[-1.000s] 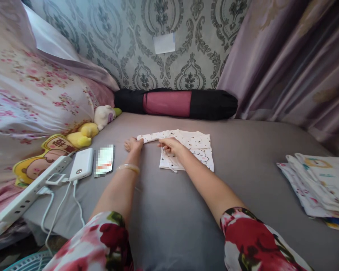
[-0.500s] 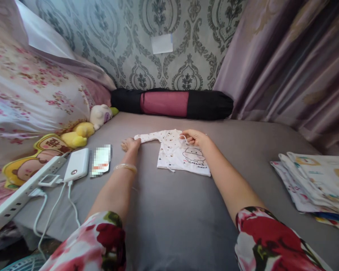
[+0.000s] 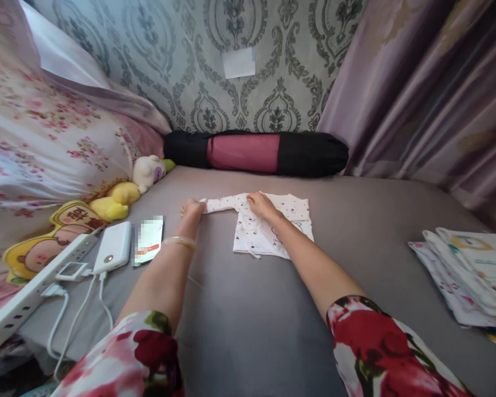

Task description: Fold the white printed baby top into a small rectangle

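Observation:
A small white baby shirt (image 3: 248, 234) with dots and a printed cartoon lies on the grey bed sheet. Its left sleeve stretches out sideways, and my left hand (image 3: 193, 208) pinches the cuff at the end. At the collar, near where that sleeve joins, my right hand (image 3: 262, 205) rests with its fingers closed on the fabric. The right forearm covers part of the cartoon print. A thin white tie hangs from the shirt's lower hem.
A folded cloth stack (image 3: 471, 275) sits at the right. On the left are a phone (image 3: 149, 240), a white power bank (image 3: 113, 245), a power strip (image 3: 37, 286) with cables, and plush toys (image 3: 118, 201). A black and pink bolster (image 3: 243, 153) lies along the wall.
My right hand has moved left from the shirt's right side to the collar and let go of a white tie. The shirt's right part now lies spread flat. My left hand stays at the cuff.

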`<state>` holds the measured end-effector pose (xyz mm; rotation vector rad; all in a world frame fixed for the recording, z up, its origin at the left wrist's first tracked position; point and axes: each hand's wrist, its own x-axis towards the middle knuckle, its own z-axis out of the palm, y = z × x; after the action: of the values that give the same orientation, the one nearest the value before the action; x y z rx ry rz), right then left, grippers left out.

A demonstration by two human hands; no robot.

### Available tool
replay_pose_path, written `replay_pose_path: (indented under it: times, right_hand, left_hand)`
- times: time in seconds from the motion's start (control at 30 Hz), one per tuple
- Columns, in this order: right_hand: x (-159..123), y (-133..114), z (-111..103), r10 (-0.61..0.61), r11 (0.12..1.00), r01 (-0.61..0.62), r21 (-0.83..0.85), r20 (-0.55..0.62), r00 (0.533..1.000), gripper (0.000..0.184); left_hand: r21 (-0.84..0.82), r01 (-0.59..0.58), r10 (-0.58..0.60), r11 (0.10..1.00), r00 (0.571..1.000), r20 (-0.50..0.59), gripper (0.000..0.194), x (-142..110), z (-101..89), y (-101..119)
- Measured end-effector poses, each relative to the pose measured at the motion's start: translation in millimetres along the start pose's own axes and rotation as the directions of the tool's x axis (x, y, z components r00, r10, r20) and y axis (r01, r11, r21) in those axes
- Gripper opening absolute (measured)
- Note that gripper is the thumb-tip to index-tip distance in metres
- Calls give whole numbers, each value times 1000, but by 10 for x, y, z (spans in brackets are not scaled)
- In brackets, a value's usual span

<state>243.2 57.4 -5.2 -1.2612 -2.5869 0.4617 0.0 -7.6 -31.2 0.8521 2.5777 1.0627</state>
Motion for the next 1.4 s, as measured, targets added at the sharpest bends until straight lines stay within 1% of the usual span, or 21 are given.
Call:
replay_pose_path:
  times: [0.03, 0.1, 0.2, 0.3, 0.37, 0.43, 0.53, 0.6, 0.7, 0.8, 0.87, 0.93, 1.0, 1.03, 1.07, 1.13, 1.2, 1.23, 1.3, 1.37, 1.4]
  right_hand:
    - [28, -39, 51, -10, 1000, 10, -13, 19, 1000, 37]
    - [61, -91, 130, 21, 999, -20, -44, 34, 999, 37]
    - [75, -127, 180, 81, 994, -76, -72, 71, 994, 38]
    - [90, -158, 143, 106, 992, -96, -81, 140, 984, 45]
    - [114, -192, 80, 131, 989, -115, -91, 197, 972, 54]
    - [150, -233, 4, 170, 984, -147, -106, 270, 948, 68]
    - [216, -291, -88, 222, 974, -189, -123, 373, 901, 91]
    - [255, -315, -112, 239, 971, -204, -128, 405, 882, 100]
    - [287, -310, -97, 246, 969, -216, -119, 410, 878, 106]
    - [281, -237, -74, 209, 978, -202, -60, 379, 901, 106]
    - [264, -161, -76, 134, 986, -159, 51, 329, 935, 101]
    - [234, -82, -95, 85, 964, -136, 228, 224, 971, 87]
    - [177, -9, -123, 153, 874, -184, 451, 104, 983, 65]
    - [133, 28, -140, 223, 790, -224, 571, 73, 972, 53]
    - [80, 67, -156, 295, 677, -263, 688, 73, 953, 43]
    - [-53, 157, -184, 386, 391, -303, 869, 145, 911, 31]
    - [-196, 265, -199, 409, 123, -312, 942, 239, 881, 29]
    - [-261, 320, -199, 413, 27, -315, 949, 276, 868, 30]
    - [-363, 420, -185, 421, -93, -326, 941, 334, 843, 33]
    - [-422, 484, -165, 429, -160, -331, 930, 367, 826, 38]
    - [-436, 499, -158, 427, -184, -319, 930, 368, 826, 41]
  left_hand:
    - [-51, 23, -22, 998, 1000, 12, 29, 26, -7, -1]
    - [-125, 65, -62, 990, 998, 26, 24, 75, -7, 15]
    - [-172, 45, -44, 984, 999, 5, 22, 145, 19, 85]
    - [-253, 13, -24, 967, 999, -41, 25, 204, 38, 200]
    - [-351, -17, -10, 936, 997, -74, 23, 227, 32, 288]
    - [-460, -55, 12, 886, 995, -96, 19, 231, 9, 377]
    - [-576, -101, 55, 811, 994, -98, 19, 203, -40, 499]
    - [-623, -116, 81, 774, 993, -85, 21, 167, -67, 575]
    - [-675, -149, 140, 723, 988, -68, 23, 78, -81, 690]
    - [-727, -219, 236, 651, 968, -81, 22, -57, -51, 798]
    - [-739, -263, 288, 620, 953, -98, 21, -162, -8, 860]
    - [-737, -289, 325, 611, 940, -99, 20, -266, 51, 914]
    - [-730, -302, 354, 613, 931, -88, 20, -362, 128, 964]
    - [-726, -310, 368, 614, 926, -84, 20, -409, 175, 990]
    - [-722, -320, 383, 613, 920, -83, 19, -457, 226, 1018]
    - [-714, -347, 414, 608, 906, -87, 18, -562, 343, 1078]
    - [-707, -371, 450, 602, 889, -84, 16, -692, 470, 1140]
    - [-704, -378, 466, 602, 882, -74, 15, -771, 533, 1167]
    - [-703, -383, 501, 599, 864, -44, 15, -951, 649, 1207]
    - [-709, -372, 534, 599, 845, 8, 17, -1149, 745, 1218]
    - [-718, -360, 574, 596, 816, 67, 21, -1246, 784, 1211]
